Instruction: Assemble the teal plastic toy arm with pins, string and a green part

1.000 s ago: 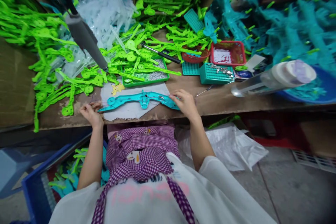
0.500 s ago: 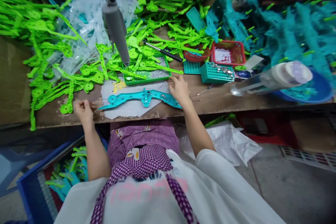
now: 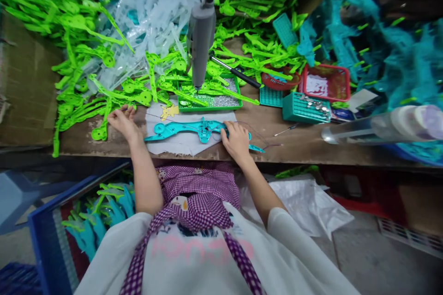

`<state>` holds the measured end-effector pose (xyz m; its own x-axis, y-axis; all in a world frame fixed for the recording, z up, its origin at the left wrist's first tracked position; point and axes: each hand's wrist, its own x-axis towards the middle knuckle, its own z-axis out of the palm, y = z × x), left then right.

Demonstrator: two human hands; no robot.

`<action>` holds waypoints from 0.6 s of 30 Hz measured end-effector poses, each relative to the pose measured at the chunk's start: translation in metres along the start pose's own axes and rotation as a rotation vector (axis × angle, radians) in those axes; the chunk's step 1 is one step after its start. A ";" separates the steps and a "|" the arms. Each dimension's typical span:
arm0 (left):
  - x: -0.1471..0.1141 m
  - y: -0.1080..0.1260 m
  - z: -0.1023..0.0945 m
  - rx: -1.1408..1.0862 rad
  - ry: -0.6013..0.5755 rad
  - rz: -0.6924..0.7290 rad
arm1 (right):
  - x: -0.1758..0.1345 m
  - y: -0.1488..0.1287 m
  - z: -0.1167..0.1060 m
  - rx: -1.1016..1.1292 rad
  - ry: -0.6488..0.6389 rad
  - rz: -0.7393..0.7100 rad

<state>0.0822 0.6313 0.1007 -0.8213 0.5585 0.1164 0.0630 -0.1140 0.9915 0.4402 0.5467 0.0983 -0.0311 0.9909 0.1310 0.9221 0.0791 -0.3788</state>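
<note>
A turquoise plastic bow-shaped part (image 3: 173,130) lies lengthwise on a pale cloth (image 3: 187,147) near the table edge. Across its right limb sits my right hand (image 3: 236,140), fingers over the far side and thumb at the near side, covering part of it. A thin dark string (image 3: 266,142) loops out on the right. My left hand (image 3: 125,122) is off the bow part's left end, beside the lime-green arm pieces (image 3: 100,132); its fingers are apart and I see nothing in them. A grey electric screwdriver (image 3: 201,46) hangs above a green tray of small metal parts (image 3: 211,109).
Lime-green pieces (image 3: 83,23) and clear plastic pieces (image 3: 152,14) are heaped at the back left. To the right stand a red basket (image 3: 341,94), a teal basket (image 3: 301,113) and a clear bottle (image 3: 374,129). A black-handled tool (image 3: 242,76) rests among the green pieces.
My left hand has opened from a pinch on the string and moved up towards the green pieces. My right hand has shifted inward along the bow part. The whole view has swung left.
</note>
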 end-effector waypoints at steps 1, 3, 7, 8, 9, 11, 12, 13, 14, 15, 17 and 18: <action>-0.001 -0.002 -0.007 0.013 -0.006 -0.008 | -0.001 0.001 -0.002 0.004 0.005 -0.013; -0.006 -0.008 -0.025 0.048 -0.051 -0.049 | -0.004 0.002 -0.006 0.019 0.036 -0.049; -0.017 -0.016 -0.051 0.091 -0.219 -0.030 | -0.007 -0.009 -0.010 0.038 0.064 -0.159; -0.020 -0.017 -0.053 0.103 -0.243 0.000 | -0.005 -0.014 -0.009 0.045 0.039 -0.183; -0.022 -0.017 -0.054 0.123 -0.255 0.033 | -0.002 -0.019 -0.008 0.052 0.004 -0.200; -0.025 -0.017 -0.052 0.183 -0.253 0.087 | 0.006 -0.028 -0.006 0.055 -0.066 -0.204; -0.025 -0.017 -0.051 0.218 -0.250 0.105 | 0.011 -0.031 -0.006 0.050 -0.092 -0.204; -0.026 -0.016 -0.049 0.251 -0.246 0.115 | 0.017 -0.033 -0.007 0.043 -0.115 -0.212; -0.026 -0.016 -0.049 0.279 -0.245 0.119 | 0.023 -0.035 -0.009 0.032 -0.138 -0.231; -0.027 -0.015 -0.048 0.300 -0.245 0.120 | 0.030 -0.037 -0.012 0.018 -0.167 -0.259; -0.028 -0.014 -0.048 0.331 -0.240 0.124 | 0.043 -0.040 -0.020 -0.019 -0.249 -0.317; -0.028 -0.014 -0.048 0.345 -0.239 0.130 | 0.050 -0.041 -0.024 -0.043 -0.291 -0.328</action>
<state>0.0774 0.5778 0.0810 -0.6424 0.7364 0.2120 0.3765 0.0623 0.9243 0.4104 0.5906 0.1424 -0.4270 0.9038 -0.0279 0.8602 0.3965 -0.3206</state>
